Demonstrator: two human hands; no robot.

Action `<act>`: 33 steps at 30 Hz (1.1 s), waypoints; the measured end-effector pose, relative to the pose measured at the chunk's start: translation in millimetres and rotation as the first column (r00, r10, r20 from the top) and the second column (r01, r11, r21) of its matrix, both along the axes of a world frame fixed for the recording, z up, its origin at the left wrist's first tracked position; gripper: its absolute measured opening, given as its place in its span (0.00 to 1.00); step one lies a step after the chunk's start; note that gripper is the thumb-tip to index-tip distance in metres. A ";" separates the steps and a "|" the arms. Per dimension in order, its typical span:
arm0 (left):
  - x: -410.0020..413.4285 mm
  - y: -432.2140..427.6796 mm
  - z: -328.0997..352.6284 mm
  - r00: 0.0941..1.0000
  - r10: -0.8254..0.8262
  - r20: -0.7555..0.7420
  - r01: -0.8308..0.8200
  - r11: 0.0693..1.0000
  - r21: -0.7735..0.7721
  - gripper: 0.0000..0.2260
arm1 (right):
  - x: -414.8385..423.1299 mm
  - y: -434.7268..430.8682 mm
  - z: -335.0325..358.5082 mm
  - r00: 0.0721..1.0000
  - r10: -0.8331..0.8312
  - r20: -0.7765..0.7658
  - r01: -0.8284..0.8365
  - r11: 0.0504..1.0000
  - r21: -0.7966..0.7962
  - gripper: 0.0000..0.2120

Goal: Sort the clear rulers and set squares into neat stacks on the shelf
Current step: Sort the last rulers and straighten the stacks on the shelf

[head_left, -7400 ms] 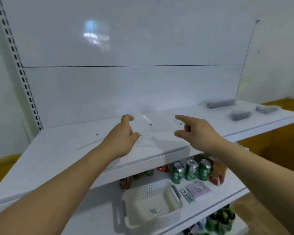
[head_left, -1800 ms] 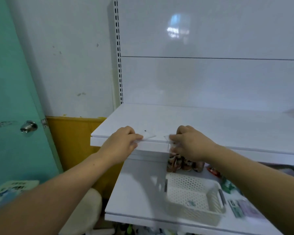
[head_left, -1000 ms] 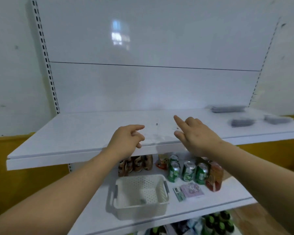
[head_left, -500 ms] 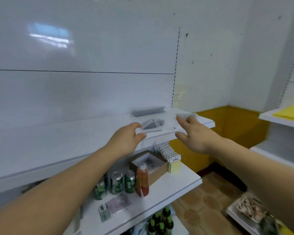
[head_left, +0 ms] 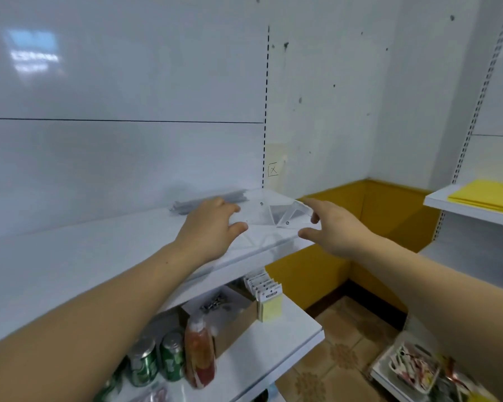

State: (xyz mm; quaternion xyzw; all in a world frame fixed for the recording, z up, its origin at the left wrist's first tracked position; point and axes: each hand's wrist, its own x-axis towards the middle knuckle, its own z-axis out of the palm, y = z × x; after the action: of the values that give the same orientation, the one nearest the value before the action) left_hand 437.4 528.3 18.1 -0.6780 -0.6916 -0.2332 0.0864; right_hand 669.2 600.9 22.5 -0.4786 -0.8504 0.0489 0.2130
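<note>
The left hand (head_left: 212,227) and right hand (head_left: 339,230) each pinch one end of the clear set squares (head_left: 273,217) above the shelf's (head_left: 99,256) right front corner.

The left grip (head_left: 212,224) and right grip (head_left: 336,227) hold a clear set square (head_left: 273,213) between them above the right end of the white shelf (head_left: 99,256). The left grip takes its left edge between thumb and curled fingers; the right grip brackets its right edge with forefinger above and thumb below. The set square's faint shadow lies on the shelf beneath. A grey stack of rulers (head_left: 186,205) lies against the back panel, partly hidden by the left grip. On the lower shelf (head_left: 259,352) stand green cans (head_left: 172,355), a red bottle (head_left: 199,358), a cardboard box (head_left: 233,317) and yellow packs (head_left: 269,303).
</note>
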 end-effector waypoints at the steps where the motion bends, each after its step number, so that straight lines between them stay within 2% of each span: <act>1: -3.5 14.9 1.9 1.000 0.007 -0.011 -0.007 1.000 0.004 0.21 | -3.2 15.5 -0.1 1.000 -0.010 -0.016 0.009 1.000 -0.010 0.32; 7: -25.1 89.9 6.8 0.996 0.082 0.035 -0.081 0.996 -0.033 0.20 | -21.2 104.2 2.7 1.000 -0.004 0.028 0.005 1.000 -0.026 0.29; 11: -35.3 117.1 4.1 0.992 0.116 0.058 -0.111 0.990 -0.084 0.20 | -33.6 143.7 -1.5 0.997 0.079 0.012 -0.076 0.987 -0.139 0.29; 17: -38.2 132.8 0.1 0.974 0.208 0.092 -0.197 0.974 -0.114 0.20 | -45.9 186.2 -5.0 0.971 0.239 0.026 -0.225 0.939 -0.259 0.25; 25: -18.6 131.0 0.8 0.954 0.288 0.077 -0.275 0.950 -0.146 0.20 | -42.8 211.6 -11.2 0.918 0.390 0.075 -0.353 0.888 -0.294 0.24; 29: -5.4 128.1 0.1 0.950 0.306 0.059 -0.293 0.942 -0.167 0.20 | -39.5 213.3 -12.7 0.905 0.424 -0.028 -0.419 0.879 -0.227 0.30; 31: 1.9 128.2 0.8 0.953 0.296 0.061 -0.283 0.945 -0.161 0.20 | -39.1 208.6 -9.3 0.863 0.498 -0.084 -0.505 0.855 -0.115 0.36; 33: 11.6 128.8 2.9 0.961 0.267 0.072 -0.255 0.956 -0.143 0.20 | -40.1 200.1 -2.9 0.812 0.582 -0.047 -0.584 0.811 -0.040 0.39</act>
State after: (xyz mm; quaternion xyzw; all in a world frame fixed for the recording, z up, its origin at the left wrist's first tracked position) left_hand 449.0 657.1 21.0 -0.5737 -0.7923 -0.2039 0.0402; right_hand 629.0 801.0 19.6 -0.1997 -0.9509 0.1420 0.1891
